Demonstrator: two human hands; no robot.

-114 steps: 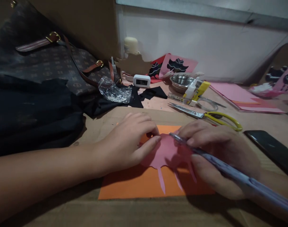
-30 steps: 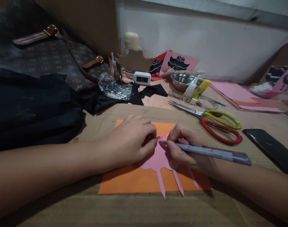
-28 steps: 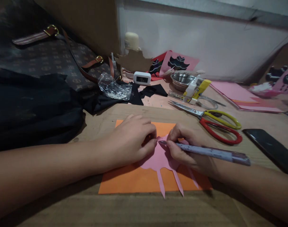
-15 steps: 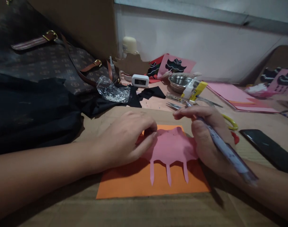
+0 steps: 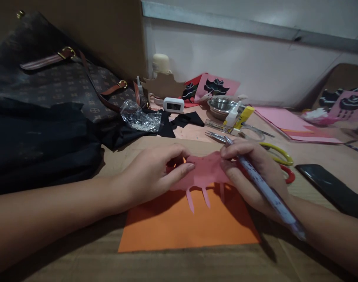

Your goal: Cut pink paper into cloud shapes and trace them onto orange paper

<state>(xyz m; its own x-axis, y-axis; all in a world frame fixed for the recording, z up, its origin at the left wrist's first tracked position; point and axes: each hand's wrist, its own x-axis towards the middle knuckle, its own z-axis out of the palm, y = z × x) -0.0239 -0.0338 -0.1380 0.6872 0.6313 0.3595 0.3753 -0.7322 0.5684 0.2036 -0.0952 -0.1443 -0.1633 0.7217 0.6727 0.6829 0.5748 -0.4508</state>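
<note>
A pink paper cutout (image 5: 202, 170) with a wavy edge and three thin pointed strips is held up over an orange sheet of paper (image 5: 190, 231). My left hand (image 5: 155, 172) pinches its left side between thumb and fingers. On the right side, my right hand (image 5: 252, 176) grips the cutout's edge with thumb and fingertips. A pen (image 5: 267, 192) with a pale, patterned barrel also rests in my right hand, slanting back over the wrist. The orange sheet lies flat on corrugated cardboard (image 5: 93, 258).
Scissors (image 5: 286, 174) with yellow and red handles lie behind my right hand, beside a black phone (image 5: 328, 190). Farther back are a metal bowl (image 5: 221, 107), a yellow glue tube (image 5: 245, 116), a small white digital display (image 5: 173, 105) and pink paper sheets (image 5: 284, 119). A patterned bag (image 5: 87, 86) stands left.
My right hand has closed on the cutout's right edge, keeping the pen. The cutout has lifted and tilted, its strips moving away from me over the orange sheet.
</note>
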